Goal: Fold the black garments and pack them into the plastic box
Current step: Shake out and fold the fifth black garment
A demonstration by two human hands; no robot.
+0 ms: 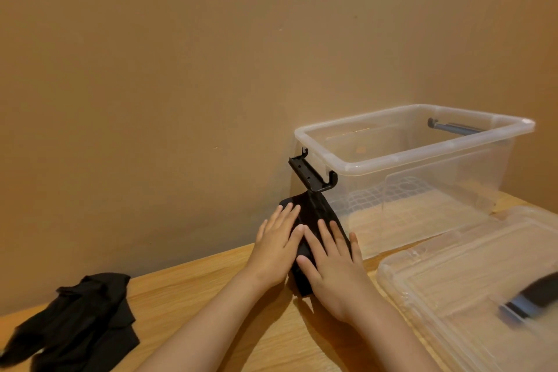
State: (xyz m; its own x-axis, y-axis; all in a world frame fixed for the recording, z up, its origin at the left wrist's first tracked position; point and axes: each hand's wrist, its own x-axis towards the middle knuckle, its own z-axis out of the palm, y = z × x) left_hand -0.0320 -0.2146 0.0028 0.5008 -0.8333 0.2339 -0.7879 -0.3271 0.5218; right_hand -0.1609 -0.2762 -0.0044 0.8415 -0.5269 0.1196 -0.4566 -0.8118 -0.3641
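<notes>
Far out to the left of my hands, near the bench (211,281) edge, a second black garment (78,320) lies crumpled and loose, waiting its turn. It looks thin and limp, the sort of fabric that slumps and slides out of its folds, so I judge it is best taken by two corners or along a hem, not by a fistful from the middle.

My left hand (276,248) lies flat, palm down, fingers spread and pointing away from me, pressing the left side of the folded black garment (314,220) against the bench. My right hand (335,269) is beside it, also flat and splayed, covering the garment's right and near part. Both hands are open, grasping nothing, close together with the index fingers almost touching. Both forearms reach forward from low in view.

The bundle under them is narrow, light and soft; to lift it I would slide fingers under its long edges and pinch from both sides so the fold holds.

Just right of my hands stands the clear plastic box (422,157), open, its black latch (312,175) hanging above the garment's far end. Nearer me on the right lies its lid (453,281).
</notes>
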